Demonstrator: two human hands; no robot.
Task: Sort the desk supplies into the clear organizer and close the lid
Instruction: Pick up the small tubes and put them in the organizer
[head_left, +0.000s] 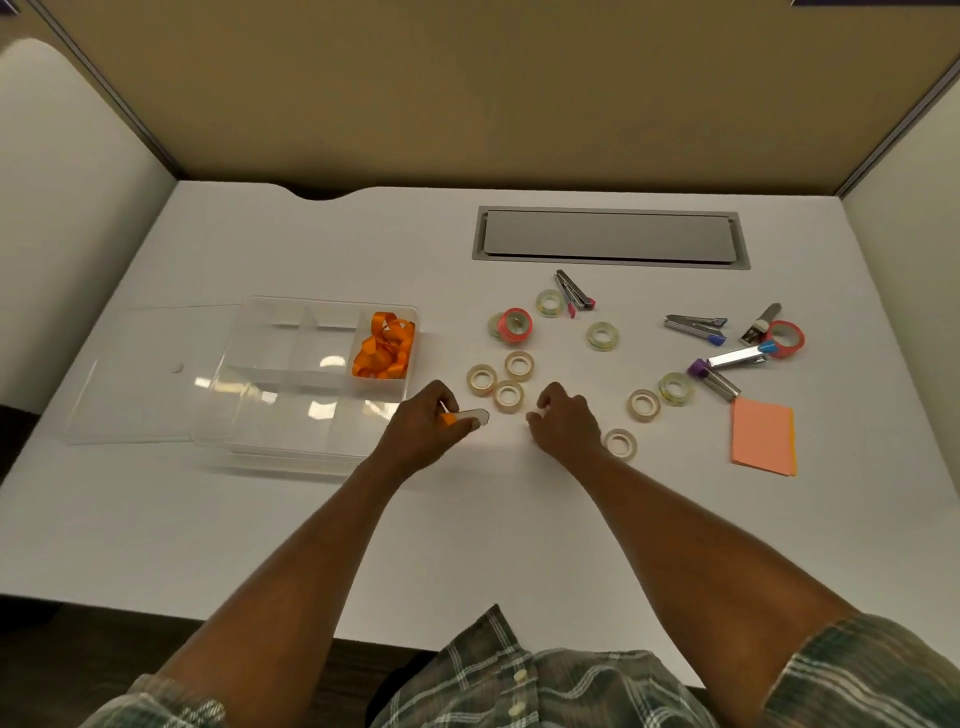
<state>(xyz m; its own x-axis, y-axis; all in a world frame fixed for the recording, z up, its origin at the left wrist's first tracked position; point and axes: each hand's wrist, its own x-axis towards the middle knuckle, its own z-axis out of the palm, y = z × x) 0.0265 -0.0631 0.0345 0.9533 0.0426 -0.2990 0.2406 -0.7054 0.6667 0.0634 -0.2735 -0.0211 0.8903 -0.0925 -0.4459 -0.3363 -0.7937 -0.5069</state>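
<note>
- A small white and orange piece (470, 417), probably a clip or tape dispenser, is being gripped by the left hand (423, 423); the fingers are being kept curled around it, likely so that it can be carried to the clear organizer (291, 384) just beside this hand
- Nothing is being held by the right hand (563, 418); it is being rested on the worktop (467, 530) with fingers loosely bent and half open, perhaps ready for the next tape roll
- The organizer is being kept open at the left, with its clear lid (150, 374) laid flat on its far left side, so the compartments are being left free for filling
- Only the orange ribbon (384, 345) is being stored so far, in the back right compartment; the other compartments seem empty
- A cluster of pale tape rolls (500, 379) is lying just behind the two hands, and more rolls are being left scattered to the right
- The staplers (696, 325), a pink tape roll (515, 325), a red tape roll (785, 338) and orange sticky notes (762, 436) are waiting well apart from the organizer, at the right
- The worktop is white and plain, with a grey cable hatch (610, 236) at the back
- It is being enclosed by beige partition walls, like an office cubicle
</note>
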